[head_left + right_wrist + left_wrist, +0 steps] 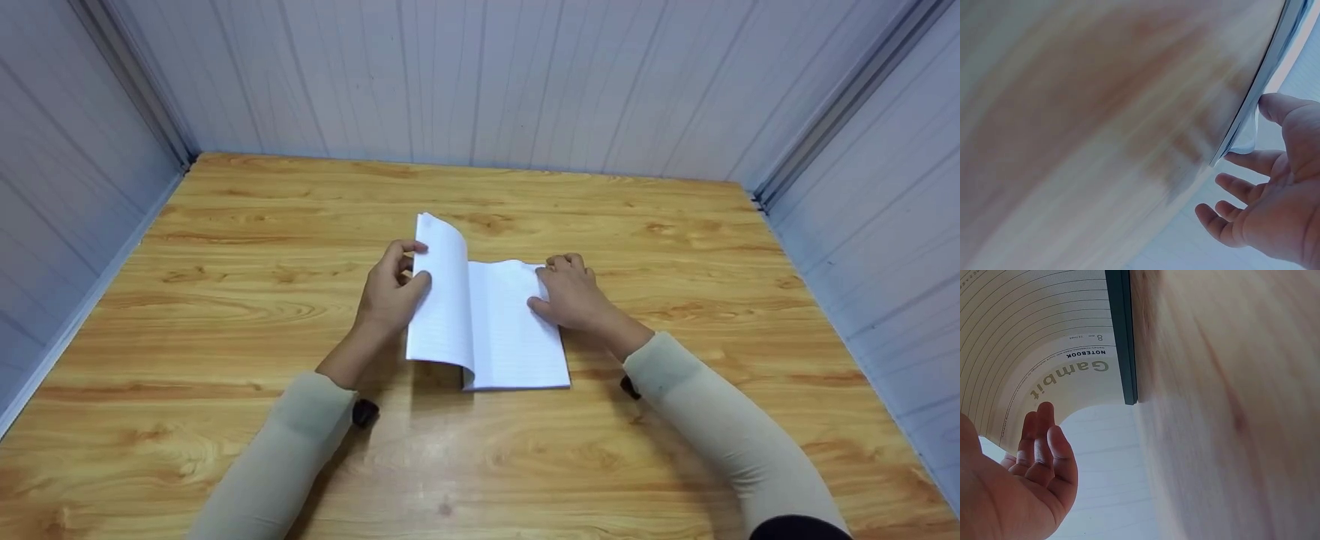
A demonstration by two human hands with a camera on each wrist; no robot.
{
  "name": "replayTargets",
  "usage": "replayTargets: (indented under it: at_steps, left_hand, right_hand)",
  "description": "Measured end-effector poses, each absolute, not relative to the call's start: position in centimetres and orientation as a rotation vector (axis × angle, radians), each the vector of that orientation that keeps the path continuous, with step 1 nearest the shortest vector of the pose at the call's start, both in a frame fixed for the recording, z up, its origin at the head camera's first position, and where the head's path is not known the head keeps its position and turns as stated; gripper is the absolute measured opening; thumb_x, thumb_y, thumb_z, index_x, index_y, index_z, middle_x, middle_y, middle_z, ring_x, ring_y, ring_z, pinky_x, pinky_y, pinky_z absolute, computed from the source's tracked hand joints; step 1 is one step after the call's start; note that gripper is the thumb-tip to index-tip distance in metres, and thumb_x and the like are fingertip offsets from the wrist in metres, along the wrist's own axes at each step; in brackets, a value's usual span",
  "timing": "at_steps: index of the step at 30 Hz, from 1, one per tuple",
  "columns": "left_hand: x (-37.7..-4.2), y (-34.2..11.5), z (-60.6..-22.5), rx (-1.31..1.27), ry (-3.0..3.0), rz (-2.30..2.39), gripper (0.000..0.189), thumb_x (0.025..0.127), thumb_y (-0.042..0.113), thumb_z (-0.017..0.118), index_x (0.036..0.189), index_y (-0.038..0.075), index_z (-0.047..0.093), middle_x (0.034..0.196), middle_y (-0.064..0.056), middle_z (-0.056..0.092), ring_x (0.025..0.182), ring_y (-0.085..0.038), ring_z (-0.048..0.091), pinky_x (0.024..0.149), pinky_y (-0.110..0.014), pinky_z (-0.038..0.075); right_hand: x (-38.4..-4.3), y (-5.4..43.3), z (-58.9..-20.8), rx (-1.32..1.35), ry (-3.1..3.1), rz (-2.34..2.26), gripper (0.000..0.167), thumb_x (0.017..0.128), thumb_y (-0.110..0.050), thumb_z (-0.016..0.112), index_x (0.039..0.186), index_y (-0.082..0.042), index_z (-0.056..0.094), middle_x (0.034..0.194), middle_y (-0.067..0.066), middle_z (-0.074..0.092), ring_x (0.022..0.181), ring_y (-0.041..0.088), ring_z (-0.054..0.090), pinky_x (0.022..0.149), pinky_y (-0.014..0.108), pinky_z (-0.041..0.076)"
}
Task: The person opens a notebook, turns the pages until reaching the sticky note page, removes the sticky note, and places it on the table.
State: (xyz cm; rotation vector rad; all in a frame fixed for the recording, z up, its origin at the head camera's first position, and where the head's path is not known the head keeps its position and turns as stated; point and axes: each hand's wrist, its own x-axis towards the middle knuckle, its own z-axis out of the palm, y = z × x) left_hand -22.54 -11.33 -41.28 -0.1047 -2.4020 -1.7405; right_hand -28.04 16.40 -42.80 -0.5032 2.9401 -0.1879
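Note:
A ruled notebook (517,337) lies open in the middle of the wooden table. My left hand (390,292) grips the outer edge of its raised left part, thumb on the page side and fingers behind. That part stands up and bends over toward the left. In the left wrist view its lined cover (1072,354) reads "Gambit NOTEBOOK", beside a dark spine (1121,332). My right hand (574,295) rests at the upper right corner of the flat right page, thumb on the paper. In the right wrist view its fingertips touch the notebook edge (1249,98), where one sheet bulges.
The wooden table (262,247) reaches to pale panelled walls (480,82) at the back and both sides. Small black devices (365,412) show at the wrists below the light sleeves (292,435).

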Motion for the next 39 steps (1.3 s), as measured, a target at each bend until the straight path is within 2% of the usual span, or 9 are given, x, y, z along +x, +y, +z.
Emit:
replayTargets:
  at_steps: [10, 17, 19, 22, 27, 31, 35, 37, 39]
  left_hand:
    - [-22.5, -11.34, -41.26, -0.093, -2.416, -1.742, 0.034, 0.086, 0.014, 0.054, 0.12, 0.017, 0.054, 0.091, -0.008, 0.063, 0.074, -0.021, 0.052, 0.069, -0.031, 0.042]
    - [-22.6, -11.46, -41.47, -0.134, -2.394, -1.763, 0.035, 0.084, 0.013, 0.053, 0.119, 0.016, 0.054, 0.088, -0.008, 0.064, 0.067, -0.02, 0.055, 0.066, -0.028, 0.044]
    - [-22.6, -11.48, -41.5, -0.142, -2.391, -1.76, 0.035, 0.084, 0.012, 0.053, 0.119, 0.015, 0.054, 0.087, -0.008, 0.064, 0.065, -0.019, 0.054, 0.065, -0.027, 0.043]
    - [-22.61, -11.46, -41.53, -0.143, -2.388, -1.751, 0.034, 0.084, 0.012, 0.054, 0.118, 0.015, 0.054, 0.086, -0.007, 0.063, 0.065, -0.018, 0.052, 0.065, -0.027, 0.042]
    - [-22.58, -11.39, -41.32, -0.131, -2.388, -1.746, 0.034, 0.084, 0.012, 0.054, 0.118, 0.016, 0.054, 0.087, -0.007, 0.063, 0.067, -0.019, 0.053, 0.066, -0.028, 0.042]
    - [-22.57, -11.31, -41.2, -0.12, -2.399, -1.733, 0.034, 0.084, 0.013, 0.054, 0.118, 0.016, 0.054, 0.089, -0.008, 0.064, 0.069, -0.02, 0.054, 0.066, -0.029, 0.043]
    - [-22.61, -11.29, -41.25, -0.114, -2.418, -1.725, 0.034, 0.085, 0.014, 0.054, 0.119, 0.017, 0.053, 0.089, -0.007, 0.063, 0.069, -0.02, 0.054, 0.066, -0.03, 0.043]
    - [-22.62, -11.32, -41.29, -0.109, -2.424, -1.723, 0.034, 0.085, 0.014, 0.054, 0.118, 0.018, 0.053, 0.089, -0.007, 0.063, 0.069, -0.02, 0.053, 0.066, -0.031, 0.043]
    - [-22.63, -11.36, -41.31, -0.104, -2.426, -1.725, 0.034, 0.085, 0.015, 0.054, 0.118, 0.018, 0.053, 0.089, -0.007, 0.062, 0.069, -0.02, 0.053, 0.066, -0.031, 0.043]
  right_hand:
    - [-28.15, 16.32, -42.73, -0.5, 2.951, -0.213, 0.062, 0.091, -0.041, 0.058, 0.14, -0.004, 0.048, 0.145, 0.017, 0.04, 0.135, 0.038, 0.027, 0.107, 0.056, 0.028]
    - [-28.07, 16.41, -42.84, -0.546, 3.036, -0.308, 0.051, 0.088, -0.033, 0.06, 0.133, -0.01, 0.055, 0.122, 0.015, 0.057, 0.111, 0.033, 0.045, 0.091, 0.05, 0.038]
    - [-28.04, 16.38, -42.84, -0.531, 3.035, -0.343, 0.051, 0.087, -0.031, 0.06, 0.134, -0.01, 0.054, 0.12, 0.014, 0.06, 0.107, 0.032, 0.049, 0.09, 0.049, 0.038]
    - [-28.09, 16.29, -42.79, -0.493, 3.02, -0.394, 0.057, 0.088, -0.031, 0.062, 0.138, -0.008, 0.048, 0.125, 0.015, 0.061, 0.111, 0.033, 0.053, 0.094, 0.05, 0.038]
    - [-28.37, 16.22, -42.67, -0.408, 2.988, -0.474, 0.08, 0.086, -0.032, 0.067, 0.148, 0.002, 0.029, 0.138, 0.023, 0.051, 0.126, 0.038, 0.048, 0.106, 0.051, 0.036]
    - [-28.47, 16.38, -42.57, -0.354, 2.944, -0.621, 0.086, 0.084, -0.025, 0.07, 0.148, 0.008, 0.022, 0.139, 0.027, 0.048, 0.128, 0.034, 0.049, 0.106, 0.046, 0.04]
    - [-28.24, 16.53, -42.38, -0.305, 2.935, -0.745, 0.064, 0.085, -0.02, 0.069, 0.138, 0.004, 0.043, 0.115, 0.021, 0.064, 0.1, 0.025, 0.061, 0.086, 0.037, 0.051]
    - [-28.08, 16.49, -42.27, -0.295, 2.96, -0.783, 0.05, 0.087, -0.019, 0.067, 0.131, 0.001, 0.052, 0.097, 0.015, 0.067, 0.083, 0.021, 0.059, 0.072, 0.033, 0.049]
    - [-28.0, 16.38, -42.2, -0.29, 2.989, -0.802, 0.043, 0.089, -0.019, 0.065, 0.127, -0.002, 0.055, 0.087, 0.01, 0.064, 0.074, 0.019, 0.056, 0.065, 0.03, 0.046]
